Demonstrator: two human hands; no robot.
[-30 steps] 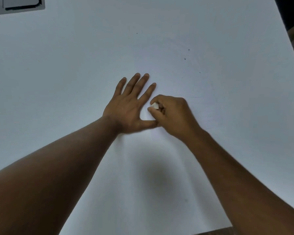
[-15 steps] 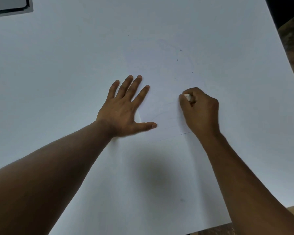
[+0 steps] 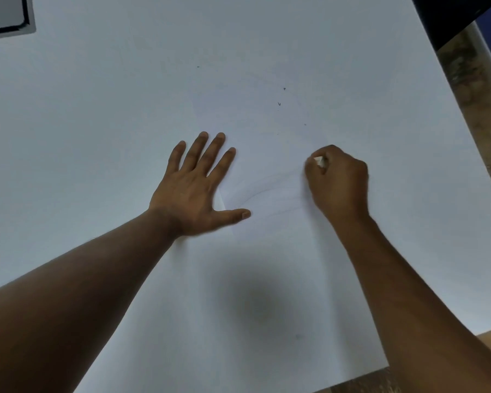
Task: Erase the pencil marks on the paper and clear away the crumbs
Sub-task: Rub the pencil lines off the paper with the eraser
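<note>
The right hand (image 3: 338, 182) is curled, its fingertips pinching a small white eraser (image 3: 319, 161) down against the paper (image 3: 267, 279); the left hand (image 3: 194, 188) lies flat on the sheet, fingers straight, thumb splayed out; faint pencil marks (image 3: 270, 191) curve between the two hands; a few dark crumbs (image 3: 279, 103) lie farther up; a dark-edged object (image 3: 9, 18) sits in the far-left corner.

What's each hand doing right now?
Left hand: open, fingers spread, flat on the paper.
Right hand: closed, pinching a white eraser.
</note>
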